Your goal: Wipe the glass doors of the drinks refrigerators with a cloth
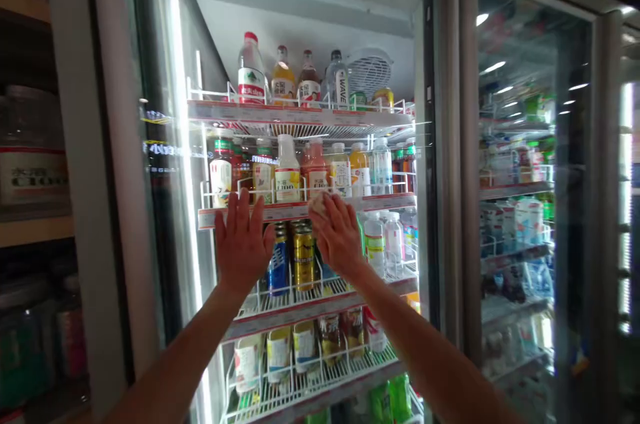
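Note:
In the head view, my left hand (pixel 243 241) is raised with its palm facing the cooler and its fingers spread. It appears in front of the second shelf's price strip (pixel 280 212), holding nothing. My right hand (pixel 340 234) presses a crumpled pale cloth (pixel 319 205) at the same height, further right. Behind my hands is a lit drinks cooler; reflections show on its glass. Whether my hands touch the glass or the shelf edge, I cannot tell. Nearby are a white-capped bottle (pixel 287 169), a pink drink bottle (pixel 316 167), a gold can (pixel 303 257) and a blue can (pixel 278 267).
Several bottles, including a red-capped one (pixel 251 71), stand on the top shelf (pixel 300 115). Lower wire shelves hold cups and bottles. A metal door frame (pixel 450 164) separates a second glass-fronted cooler (pixel 517 194) on the right. Dark shelves with bottles (pixel 33 151) stand at left.

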